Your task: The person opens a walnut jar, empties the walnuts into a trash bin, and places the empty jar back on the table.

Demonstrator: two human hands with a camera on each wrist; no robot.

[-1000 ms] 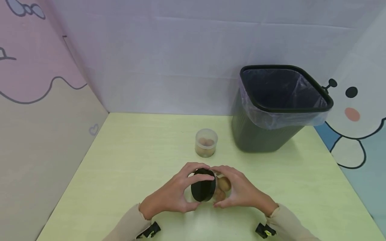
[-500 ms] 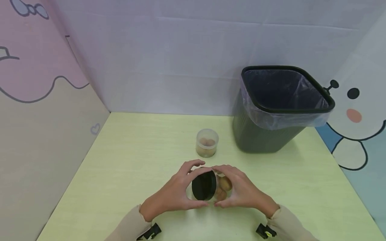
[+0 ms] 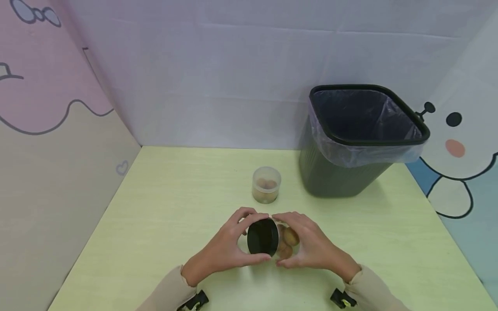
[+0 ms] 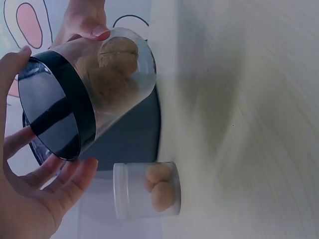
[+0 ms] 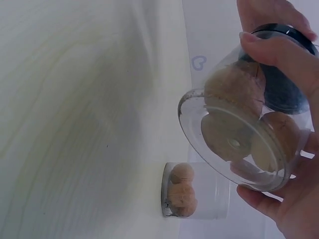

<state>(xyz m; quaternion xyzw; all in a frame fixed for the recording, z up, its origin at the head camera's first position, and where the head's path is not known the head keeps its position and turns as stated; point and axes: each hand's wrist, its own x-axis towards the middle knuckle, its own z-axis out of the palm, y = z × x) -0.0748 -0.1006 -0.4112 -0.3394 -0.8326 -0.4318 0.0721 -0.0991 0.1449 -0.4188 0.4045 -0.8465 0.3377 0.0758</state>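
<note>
Both hands hold a clear jar [image 4: 143, 82] with a black lid [image 3: 262, 238], tilted on its side above the table. Inside are several brown walnuts [image 5: 234, 89]. My left hand [image 3: 221, 248] is curled around the lid, thumb on one edge and fingers along the other. Gripping the clear body near its base is my right hand [image 3: 313, 244], thumb on one side and fingers on the other. The lid sits on the jar's mouth. Beyond the hands, a smaller clear tub [image 3: 266, 178] stands upright with round brown pieces [image 4: 162, 194] in it.
A dark grey bin [image 3: 334, 172] lined with a clear bag stands at the back right of the pale yellow-green table [image 3: 163, 194]. A white-grey sheet [image 3: 218, 77] rises behind it. Cartoon-printed panels [image 3: 50, 181] flank the table.
The left fingers and thumb have shifted round the lid's rim, with the upper finger leaving the lid's face. The right hand and the jar stay nearly in place.
</note>
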